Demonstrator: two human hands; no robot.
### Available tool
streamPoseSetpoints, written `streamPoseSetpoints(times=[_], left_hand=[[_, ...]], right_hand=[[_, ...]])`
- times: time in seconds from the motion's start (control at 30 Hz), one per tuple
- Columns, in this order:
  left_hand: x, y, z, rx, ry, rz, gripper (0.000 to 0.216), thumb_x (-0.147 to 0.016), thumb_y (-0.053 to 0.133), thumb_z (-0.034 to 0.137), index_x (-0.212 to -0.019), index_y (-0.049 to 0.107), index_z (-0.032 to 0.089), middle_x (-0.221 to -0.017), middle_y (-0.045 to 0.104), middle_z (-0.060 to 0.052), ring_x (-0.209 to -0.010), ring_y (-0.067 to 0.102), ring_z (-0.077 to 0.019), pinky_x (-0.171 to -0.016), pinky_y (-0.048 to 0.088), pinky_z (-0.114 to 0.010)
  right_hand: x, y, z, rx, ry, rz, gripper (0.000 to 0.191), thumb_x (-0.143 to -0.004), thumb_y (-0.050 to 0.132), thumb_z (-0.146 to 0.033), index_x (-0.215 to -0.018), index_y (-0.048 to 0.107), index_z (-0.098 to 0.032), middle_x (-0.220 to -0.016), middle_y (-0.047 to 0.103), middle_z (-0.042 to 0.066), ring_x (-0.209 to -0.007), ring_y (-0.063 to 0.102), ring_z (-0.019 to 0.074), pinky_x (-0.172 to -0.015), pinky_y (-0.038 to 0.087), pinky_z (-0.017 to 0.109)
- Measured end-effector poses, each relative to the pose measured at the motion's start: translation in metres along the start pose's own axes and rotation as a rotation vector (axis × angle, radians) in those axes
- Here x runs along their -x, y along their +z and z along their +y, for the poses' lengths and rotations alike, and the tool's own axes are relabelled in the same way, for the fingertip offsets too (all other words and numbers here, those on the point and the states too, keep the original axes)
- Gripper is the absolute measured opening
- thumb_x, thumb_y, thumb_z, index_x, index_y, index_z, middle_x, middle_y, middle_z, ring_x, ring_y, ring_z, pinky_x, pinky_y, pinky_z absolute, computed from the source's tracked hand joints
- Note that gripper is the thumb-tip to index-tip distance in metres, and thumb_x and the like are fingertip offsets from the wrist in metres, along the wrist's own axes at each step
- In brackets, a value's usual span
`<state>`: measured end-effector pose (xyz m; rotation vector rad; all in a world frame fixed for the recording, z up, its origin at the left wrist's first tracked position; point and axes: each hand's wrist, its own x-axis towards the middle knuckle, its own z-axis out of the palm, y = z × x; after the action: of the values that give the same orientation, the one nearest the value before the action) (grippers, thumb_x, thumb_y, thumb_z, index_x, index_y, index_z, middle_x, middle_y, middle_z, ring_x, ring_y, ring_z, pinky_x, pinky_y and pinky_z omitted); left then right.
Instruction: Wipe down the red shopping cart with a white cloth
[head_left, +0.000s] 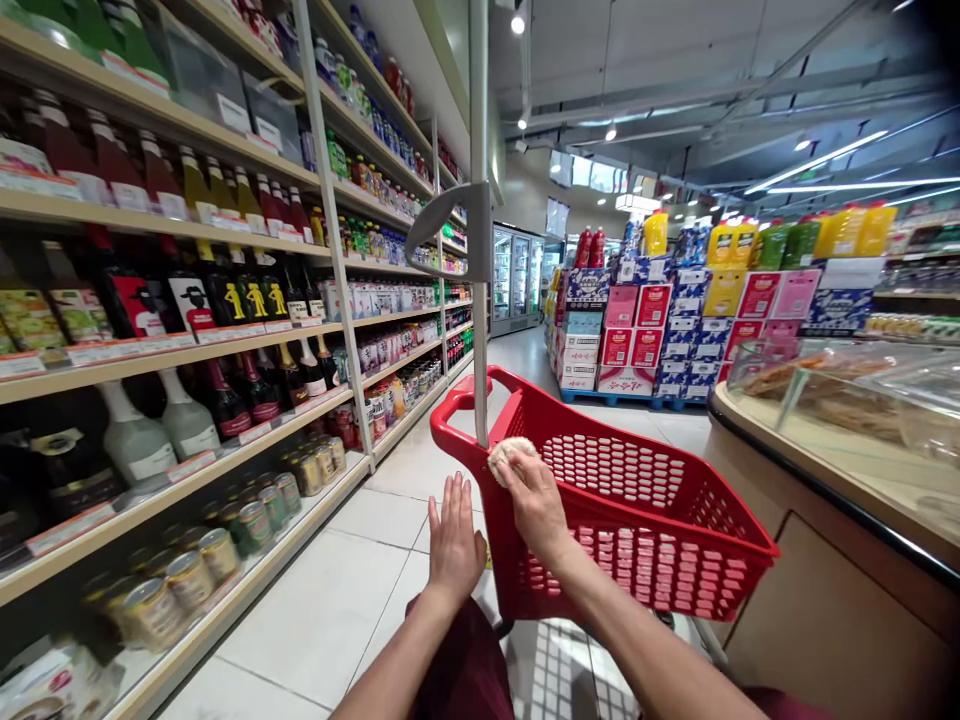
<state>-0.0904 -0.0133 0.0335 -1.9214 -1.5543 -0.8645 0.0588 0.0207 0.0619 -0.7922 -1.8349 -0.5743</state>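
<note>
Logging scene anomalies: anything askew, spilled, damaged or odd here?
No spill or damage visible. Only the tall metal pole at the handle end of the red cart looks unusual, since shopping carts seldom carry one.

Beige-edged shelving units (225, 348) are lining the left side. Pale tiles (300, 590) are covering the floor (386, 515). Glass-door cabinets (517, 275) are standing at the far end against a plain wall (514, 205). Spotlights (518, 22) and linear strip lights (817, 162) are hanging beneath the grey ceiling (652, 50).
</note>
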Motion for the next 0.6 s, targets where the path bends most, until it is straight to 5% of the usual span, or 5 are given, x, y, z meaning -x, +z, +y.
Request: streamPoseSetpoints(times=[0.13, 0.33, 0.47, 0.6], left_hand=[[0.002, 0.004, 0.024, -0.011, 0.110, -0.039, 0.078, -0.068, 0.041, 0.005, -0.139, 0.008, 0.008, -0.144, 0.025, -0.015, -0.133, 0.016, -0.0241, -0.107, 0.019, -0.048], [-0.003, 0.013, 0.059, 0.036, 0.204, -0.106, 0.077, -0.067, 0.042, 0.006, -0.138, 0.014, 0.008, -0.144, 0.023, -0.013, -0.134, 0.013, -0.0242, -0.107, 0.019, -0.048], [-0.005, 0.022, 0.078, 0.057, 0.282, -0.170, 0.075, -0.067, 0.041, 0.006, -0.138, 0.018, 0.008, -0.145, 0.022, -0.012, -0.134, 0.012, -0.0243, -0.107, 0.017, -0.047], [-0.009, 0.030, 0.095, 0.067, 0.330, -0.218, 0.073, -0.068, 0.041, 0.008, -0.138, 0.019, 0.009, -0.145, 0.021, -0.011, -0.135, 0.011, -0.0242, -0.108, 0.015, -0.047]], right_hand=[[0.029, -0.009, 0.014, 0.002, -0.015, -0.149, 0.033, -0.085, 0.037, -0.008, -0.106, 0.059, -0.020, -0.098, 0.058, 0.008, -0.094, 0.052, 0.0190, -0.079, 0.047, 0.033], [0.062, -0.032, 0.047, 0.063, 0.092, -0.019, 0.035, -0.085, 0.037, -0.010, -0.116, 0.053, -0.016, -0.114, 0.052, 0.012, -0.108, 0.046, 0.0221, -0.087, 0.043, 0.038], [0.088, -0.047, 0.060, 0.078, 0.091, -0.117, 0.030, -0.085, 0.038, -0.010, -0.101, 0.061, -0.020, -0.101, 0.058, 0.008, -0.095, 0.052, 0.0187, -0.080, 0.047, 0.033], [0.101, -0.061, 0.072, 0.069, 0.155, -0.105, 0.034, -0.086, 0.038, -0.013, -0.116, 0.055, -0.019, -0.106, 0.056, 0.010, -0.101, 0.050, 0.0197, -0.083, 0.046, 0.036]])
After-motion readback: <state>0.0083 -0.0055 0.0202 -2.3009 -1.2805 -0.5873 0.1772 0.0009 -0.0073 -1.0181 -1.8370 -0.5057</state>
